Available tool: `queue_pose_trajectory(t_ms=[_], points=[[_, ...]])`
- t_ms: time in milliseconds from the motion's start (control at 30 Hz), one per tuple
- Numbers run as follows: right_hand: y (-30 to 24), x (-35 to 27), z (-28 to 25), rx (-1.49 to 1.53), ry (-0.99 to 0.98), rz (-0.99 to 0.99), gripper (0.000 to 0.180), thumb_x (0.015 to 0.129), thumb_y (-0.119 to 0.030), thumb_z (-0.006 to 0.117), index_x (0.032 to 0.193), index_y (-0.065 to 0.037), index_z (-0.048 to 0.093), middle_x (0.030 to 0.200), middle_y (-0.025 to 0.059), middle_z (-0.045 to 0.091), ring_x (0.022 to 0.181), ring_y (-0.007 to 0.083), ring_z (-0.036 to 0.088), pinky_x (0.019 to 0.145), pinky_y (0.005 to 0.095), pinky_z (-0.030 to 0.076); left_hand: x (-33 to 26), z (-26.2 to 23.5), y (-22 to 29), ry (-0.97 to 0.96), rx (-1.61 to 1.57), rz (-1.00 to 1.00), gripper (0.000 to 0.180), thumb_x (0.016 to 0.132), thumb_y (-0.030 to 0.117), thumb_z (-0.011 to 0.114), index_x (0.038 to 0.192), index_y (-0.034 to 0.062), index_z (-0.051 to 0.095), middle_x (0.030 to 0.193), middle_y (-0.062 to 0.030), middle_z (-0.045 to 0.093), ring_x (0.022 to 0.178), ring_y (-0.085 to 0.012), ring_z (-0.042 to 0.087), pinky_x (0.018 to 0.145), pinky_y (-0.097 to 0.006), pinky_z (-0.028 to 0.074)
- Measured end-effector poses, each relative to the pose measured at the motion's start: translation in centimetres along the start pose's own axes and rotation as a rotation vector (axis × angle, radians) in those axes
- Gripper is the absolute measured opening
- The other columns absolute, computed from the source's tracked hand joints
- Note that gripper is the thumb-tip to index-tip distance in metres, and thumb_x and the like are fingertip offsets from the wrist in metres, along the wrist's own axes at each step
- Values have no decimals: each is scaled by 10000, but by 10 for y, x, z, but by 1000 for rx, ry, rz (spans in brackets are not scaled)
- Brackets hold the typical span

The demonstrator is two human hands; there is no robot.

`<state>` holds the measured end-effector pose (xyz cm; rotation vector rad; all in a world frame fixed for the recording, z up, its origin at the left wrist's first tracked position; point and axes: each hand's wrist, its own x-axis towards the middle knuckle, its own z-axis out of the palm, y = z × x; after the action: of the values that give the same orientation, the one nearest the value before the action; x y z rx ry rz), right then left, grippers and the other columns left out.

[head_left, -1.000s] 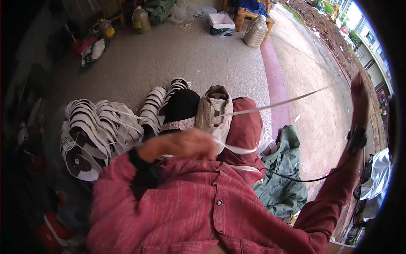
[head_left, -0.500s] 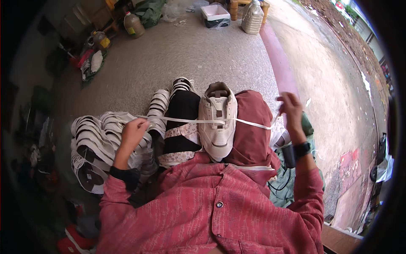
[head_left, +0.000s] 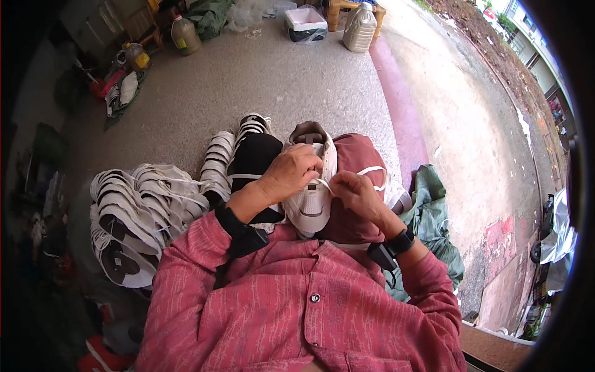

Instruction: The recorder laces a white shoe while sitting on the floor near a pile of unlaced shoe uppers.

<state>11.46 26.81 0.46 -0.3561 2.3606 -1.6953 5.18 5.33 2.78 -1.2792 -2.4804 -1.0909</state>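
Observation:
A white and beige sneaker (head_left: 308,208) rests between my thighs, toe toward me, its brown-lined opening away from me. My left hand (head_left: 290,170) lies over the sneaker's tongue and eyelets, fingers pinched on the white shoelace (head_left: 323,184). Just to its right, my right hand (head_left: 353,191) pinches the same lace above the sneaker's right edge. A loop of lace hangs past the right hand over the reddish-brown cloth on my right leg (head_left: 365,155). My left hand hides much of the sneaker's middle.
Stacks of white and dark shoe uppers (head_left: 124,217) lie at my left, with more uppers (head_left: 218,162) beyond my left knee. Green cloth (head_left: 427,208) lies at my right. Farther off stand plastic jugs (head_left: 360,28) and a white box (head_left: 306,23).
Both hands have come inward from wide apart to meet over the sneaker. The lace, stretched straight out to both sides before, is now drawn in between my fingers.

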Motion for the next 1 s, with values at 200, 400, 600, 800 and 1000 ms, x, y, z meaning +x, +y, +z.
queue_pose_trajectory(t_ms=[200,400,600,800,1000], points=[[-9,8,-12,292,-68,218,109,910,-102,585,898,-16,652,776,-11,627,622,63,529,521,207,429,0,10,-1,-48,-37,-67,114,738,107,707,828,68,650,758,-43,573,756,-220,578,751,-342,404],[-17,11,-10,286,-57,273,143,920,-133,585,865,-10,635,719,3,614,566,62,510,487,206,391,1,8,1,-80,-67,-72,111,738,112,706,822,72,645,757,-37,581,752,-202,588,757,-327,384],[-24,18,-16,-288,-6,-12,218,840,-131,682,1017,-29,607,955,70,624,705,211,619,609,317,484,-2,5,0,-111,-77,-72,127,747,133,706,854,82,663,791,-31,590,791,-202,589,776,-337,386],[-39,43,-34,-587,-144,-406,396,709,-123,766,1059,-78,587,1130,114,551,960,342,609,775,424,497,-5,7,-3,-113,13,-62,156,762,166,707,906,108,698,823,-23,598,819,-204,589,805,-349,395],[-11,49,-38,-514,-205,-563,259,678,-97,767,857,-46,587,1051,98,560,932,323,603,794,402,493,0,4,-6,-176,3,-105,159,769,191,703,915,130,716,818,-23,598,810,-204,591,813,-357,406]])
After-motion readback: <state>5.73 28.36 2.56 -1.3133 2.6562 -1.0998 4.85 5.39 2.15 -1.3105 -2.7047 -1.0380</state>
